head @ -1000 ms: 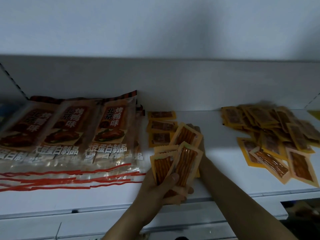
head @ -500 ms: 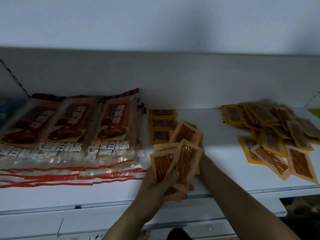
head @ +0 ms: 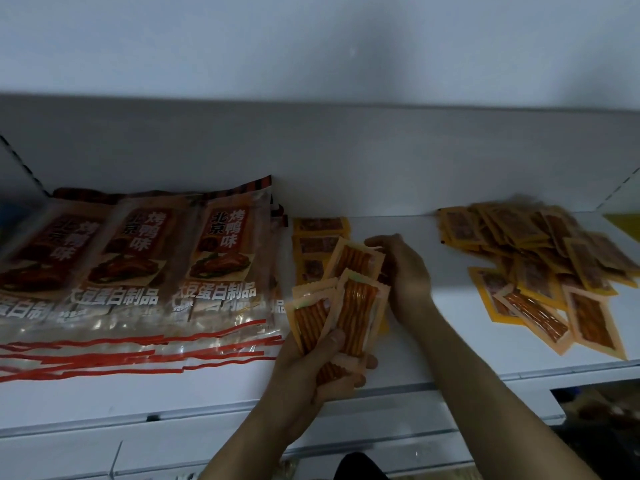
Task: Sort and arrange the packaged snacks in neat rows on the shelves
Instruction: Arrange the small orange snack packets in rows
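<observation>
My left hand (head: 311, 372) grips a fanned bunch of small orange snack packets (head: 341, 306) over the front of the white shelf (head: 433, 344), thumb pressed across them. My right hand (head: 405, 271) curls round the top right edge of the upper packet (head: 356, 259) in that bunch. Behind the bunch, a short row of the same orange packets (head: 320, 225) lies flat on the shelf. A loose heap of orange packets (head: 543, 261) is spread over the right part of the shelf.
Large clear bags with red stripes and roast-duck pictures (head: 138, 271) lie overlapped on the left of the shelf. The grey back panel (head: 346, 157) stands behind. A yellow item (head: 625, 225) shows at the far right edge. A lower shelf edge (head: 346, 445) sits beneath.
My right hand has come up from behind the bunch to its right side and now holds the upper packet's edge. The left hand keeps its grip in the same place.
</observation>
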Available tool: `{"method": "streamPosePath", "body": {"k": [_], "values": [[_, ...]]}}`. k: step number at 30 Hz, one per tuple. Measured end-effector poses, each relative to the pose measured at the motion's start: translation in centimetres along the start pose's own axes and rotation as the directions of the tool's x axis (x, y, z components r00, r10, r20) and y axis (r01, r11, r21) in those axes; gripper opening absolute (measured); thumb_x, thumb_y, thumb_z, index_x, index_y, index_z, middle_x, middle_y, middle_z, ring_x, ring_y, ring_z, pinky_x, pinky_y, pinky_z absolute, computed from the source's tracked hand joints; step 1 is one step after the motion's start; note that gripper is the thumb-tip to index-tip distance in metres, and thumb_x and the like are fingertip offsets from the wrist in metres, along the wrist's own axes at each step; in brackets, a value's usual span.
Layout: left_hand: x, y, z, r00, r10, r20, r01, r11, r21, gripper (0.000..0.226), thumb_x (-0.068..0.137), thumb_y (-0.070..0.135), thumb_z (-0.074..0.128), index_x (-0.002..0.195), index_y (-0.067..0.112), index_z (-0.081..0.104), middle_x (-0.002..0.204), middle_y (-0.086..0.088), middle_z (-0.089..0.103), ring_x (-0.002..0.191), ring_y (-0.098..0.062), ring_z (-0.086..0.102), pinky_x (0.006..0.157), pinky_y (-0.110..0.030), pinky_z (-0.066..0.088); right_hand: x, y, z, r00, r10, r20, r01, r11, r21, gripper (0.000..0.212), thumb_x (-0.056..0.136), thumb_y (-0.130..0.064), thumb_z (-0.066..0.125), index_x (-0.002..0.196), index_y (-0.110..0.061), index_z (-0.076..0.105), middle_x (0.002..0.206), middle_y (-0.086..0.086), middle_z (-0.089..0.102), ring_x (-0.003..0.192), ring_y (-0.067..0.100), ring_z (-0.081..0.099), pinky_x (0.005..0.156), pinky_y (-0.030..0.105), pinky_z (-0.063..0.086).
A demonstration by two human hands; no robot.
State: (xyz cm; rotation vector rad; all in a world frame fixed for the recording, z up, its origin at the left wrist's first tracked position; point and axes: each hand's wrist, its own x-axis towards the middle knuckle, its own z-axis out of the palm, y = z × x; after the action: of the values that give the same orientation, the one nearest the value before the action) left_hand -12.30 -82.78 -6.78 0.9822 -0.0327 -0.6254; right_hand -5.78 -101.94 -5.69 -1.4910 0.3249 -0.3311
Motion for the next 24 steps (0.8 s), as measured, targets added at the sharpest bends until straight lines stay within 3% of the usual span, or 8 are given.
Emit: {"method": "streamPosePath", "body": {"k": [2, 3, 5, 8, 13, 17, 20, 24], "values": [[0.1, 0.1, 0.0, 1.000, 0.000, 0.009, 0.000, 1.000, 0.002, 0.035, 0.090, 0.016, 0.062, 0.124, 0.006, 0.063, 0.105, -0.026, 0.073, 0.082, -0.038, 0.074, 0.060, -0.038, 0.058, -0.9, -2.1, -1.1, 0.973, 0.152, 0.172, -0.160, 0.987, 0.033, 0.041, 0.107, -0.040, 0.047, 0.099, -0.011, 0.074, 0.089, 0.008, 0.074, 0.081, 0.023, 0.070, 0.071, 0.032, 0.056], [0.1, 0.1, 0.0, 1.000, -0.004, 0.019, 0.004, 1.000, 0.011, 0.035, 0.089, 0.016, 0.063, 0.123, 0.006, 0.063, 0.104, -0.026, 0.073, 0.081, -0.038, 0.074, 0.059, -0.038, 0.058, -1.2, -2.9, -1.5, 0.957, 0.158, 0.244, -0.139, 0.986, -0.094, 0.032, 0.105, -0.035, 0.053, 0.102, -0.010, 0.073, 0.091, 0.007, 0.074, 0.081, 0.021, 0.071, 0.070, 0.031, 0.056], [0.1, 0.1, 0.0, 0.999, -0.018, 0.037, 0.016, 0.999, 0.037, 0.035, 0.088, 0.015, 0.063, 0.122, 0.007, 0.064, 0.104, -0.025, 0.073, 0.080, -0.038, 0.073, 0.058, -0.038, 0.057, -1.6, -3.7, -2.3, 0.925, 0.061, 0.376, 0.069, 0.944, -0.323, 0.014, 0.101, -0.020, 0.062, 0.107, -0.012, 0.072, 0.087, -0.001, 0.075, 0.078, 0.013, 0.071, 0.067, 0.025, 0.054], [0.1, 0.1, 0.2, 0.998, -0.017, 0.053, 0.014, 0.998, 0.053, 0.035, 0.089, 0.016, 0.063, 0.123, 0.008, 0.063, 0.105, -0.025, 0.073, 0.080, -0.037, 0.074, 0.059, -0.038, 0.057, -1.0, -3.9, -3.9, 0.910, -0.003, 0.416, 0.159, 0.926, -0.343, 0.004, 0.101, -0.011, 0.061, 0.103, -0.012, 0.065, 0.069, -0.009, 0.065, 0.057, 0.007, 0.060, 0.053, 0.019, 0.045], [0.0, 0.2, 0.1, 1.000, 0.004, 0.031, -0.004, 1.000, -0.011, 0.034, 0.091, 0.014, 0.060, 0.124, 0.007, 0.062, 0.099, -0.022, 0.073, 0.076, -0.034, 0.073, 0.058, -0.036, 0.055, -0.4, -2.4, -6.2, 0.972, -0.119, 0.202, 0.129, 0.991, -0.034, 0.028, 0.097, 0.001, 0.060, 0.084, -0.023, 0.066, 0.071, 0.000, 0.051, 0.055, 0.014, 0.037, 0.049, 0.023, 0.031], [0.1, -0.2, -0.1, 0.999, 0.018, 0.045, -0.021, 0.998, 0.058, 0.031, 0.093, 0.017, 0.064, 0.123, 0.009, 0.064, 0.101, -0.024, 0.073, 0.082, -0.036, 0.074, 0.062, -0.038, 0.058, -0.7, -0.1, -7.7, 0.995, -0.010, 0.102, -0.025, 0.942, 0.336, 0.016, 0.086, 0.000, 0.068, 0.101, -0.002, 0.065, 0.091, 0.019, 0.061, 0.077, 0.025, 0.055, 0.066, 0.027, 0.048], [0.1, -0.8, -0.2, 0.995, 0.055, 0.077, -0.068, 0.984, 0.164, 0.031, 0.093, 0.021, 0.067, 0.122, 0.010, 0.065, 0.104, -0.027, 0.073, 0.087, -0.042, 0.074, 0.067, -0.042, 0.059, -1.0, 1.4, -8.9, 0.999, 0.036, 0.026, -0.042, 0.957, 0.286, 0.025, 0.092, 0.011, 0.056, 0.116, 0.007, 0.062, 0.115, 0.026, 0.069, 0.106, 0.036, 0.068, 0.092, 0.036, 0.057], [-0.1, -1.0, -0.1, 0.991, 0.070, 0.110, -0.092, 0.974, 0.209, 0.035, 0.092, 0.022, 0.063, 0.123, 0.008, 0.062, 0.100, -0.028, 0.072, 0.087, -0.044, 0.074, 0.068, -0.043, 0.059, -1.0, 1.9, -9.6, 0.991, 0.038, -0.125, -0.022, 0.992, 0.121, 0.036, 0.081, 0.025, 0.061, 0.090, -0.008, 0.076, 0.109, 0.015, 0.075, 0.115, 0.041, 0.066, 0.103, 0.048, 0.053]]}}
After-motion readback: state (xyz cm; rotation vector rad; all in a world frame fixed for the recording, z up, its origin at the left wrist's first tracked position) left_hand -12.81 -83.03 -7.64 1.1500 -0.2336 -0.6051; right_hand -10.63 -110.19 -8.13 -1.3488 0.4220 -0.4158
